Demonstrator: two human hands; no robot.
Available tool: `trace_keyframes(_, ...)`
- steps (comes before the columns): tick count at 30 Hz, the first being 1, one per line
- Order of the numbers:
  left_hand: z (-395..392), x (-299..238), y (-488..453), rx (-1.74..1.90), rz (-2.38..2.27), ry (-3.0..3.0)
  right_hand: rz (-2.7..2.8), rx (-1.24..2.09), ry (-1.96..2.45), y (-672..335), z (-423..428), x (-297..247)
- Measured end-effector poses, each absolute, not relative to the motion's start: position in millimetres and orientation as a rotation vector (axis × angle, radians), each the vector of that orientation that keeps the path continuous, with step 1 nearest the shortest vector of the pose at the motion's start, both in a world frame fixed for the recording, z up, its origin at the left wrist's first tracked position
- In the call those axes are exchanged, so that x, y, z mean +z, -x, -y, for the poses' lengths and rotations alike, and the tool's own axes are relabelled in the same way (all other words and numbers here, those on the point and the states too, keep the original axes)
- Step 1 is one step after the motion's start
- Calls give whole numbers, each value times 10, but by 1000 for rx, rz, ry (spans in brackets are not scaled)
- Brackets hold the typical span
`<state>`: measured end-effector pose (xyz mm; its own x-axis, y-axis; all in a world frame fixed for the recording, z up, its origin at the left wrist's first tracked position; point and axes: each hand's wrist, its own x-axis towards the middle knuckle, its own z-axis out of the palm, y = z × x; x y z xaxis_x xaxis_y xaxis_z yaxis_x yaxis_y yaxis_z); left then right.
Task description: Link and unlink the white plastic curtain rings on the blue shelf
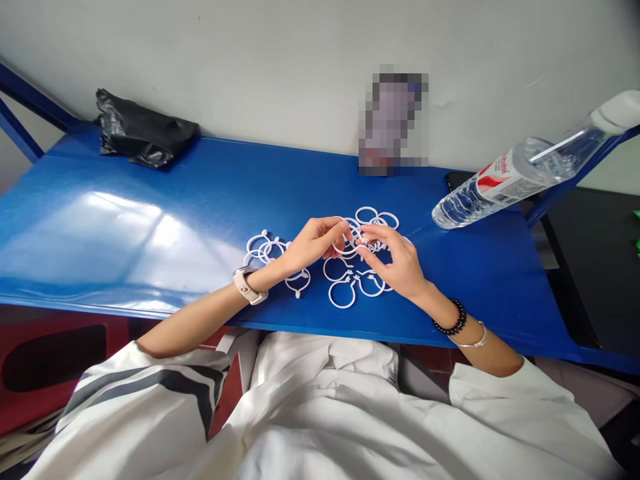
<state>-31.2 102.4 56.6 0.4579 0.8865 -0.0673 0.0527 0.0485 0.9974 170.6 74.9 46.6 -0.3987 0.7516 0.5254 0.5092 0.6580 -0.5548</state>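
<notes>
My left hand (pixel 316 241) pinches a white plastic ring (pixel 345 253), which looks like a shower curtain ring, by its left side. At the ring's right side, the thumb and fingers of my right hand (pixel 400 262) close on its small clasp end. Under and around my right hand lie several more white rings, and the loose ring (pixel 341 307) near the front has a gap at its clasp. Left of them, partly behind my left hand and wrist, is another group of white rings (pixel 254 252) with small knobs on them.
Everything rests on a blue table (pixel 200 200) against a pale wall. A black plastic bag (pixel 145 130) lies at the back left. A clear water bottle (pixel 500 183) stands at the right, with a dark flat object (pixel 457 180) behind it. A blurred-out item (pixel 393 123) leans at the back.
</notes>
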Motion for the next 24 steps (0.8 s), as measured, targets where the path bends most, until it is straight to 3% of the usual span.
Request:
trace_keyframes(7,-1011,587,319,768,-955,-1506,1899,543,1072,-1721,-763,522)
trace_keyframes(24,-1062,655,401,759,-1063,-1729,2088,348,1024,-1738,-803,511)
